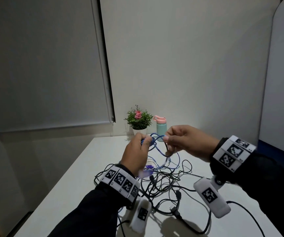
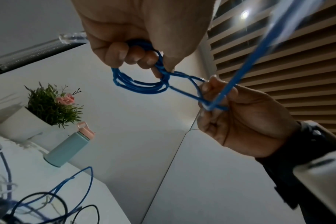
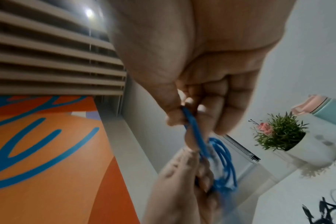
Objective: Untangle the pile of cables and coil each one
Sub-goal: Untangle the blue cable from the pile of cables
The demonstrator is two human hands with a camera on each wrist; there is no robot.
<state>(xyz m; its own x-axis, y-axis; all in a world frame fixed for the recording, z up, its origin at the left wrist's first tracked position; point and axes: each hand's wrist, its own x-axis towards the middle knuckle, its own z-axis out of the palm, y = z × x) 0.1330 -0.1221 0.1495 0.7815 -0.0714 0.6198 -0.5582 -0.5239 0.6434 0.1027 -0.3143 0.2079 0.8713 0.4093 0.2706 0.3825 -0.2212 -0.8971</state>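
While the fingers of my left hand [image 2: 142, 37] curl round a small coil of the blue cable [image 2: 142, 84], my right hand [image 2: 246, 119] pinches the next loop of it just beside, both raised above the bench [image 1: 73, 177]. The cable's loose end trails down into the tangled pile of cables [image 1: 163, 185] lying below my wrists.

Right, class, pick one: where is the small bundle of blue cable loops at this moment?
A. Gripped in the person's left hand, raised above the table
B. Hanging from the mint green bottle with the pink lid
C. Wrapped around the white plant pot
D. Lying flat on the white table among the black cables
A: the left hand curls its fingers round the small bundle of blue cable loops, held up off the white table while the right hand pinches the next strand.
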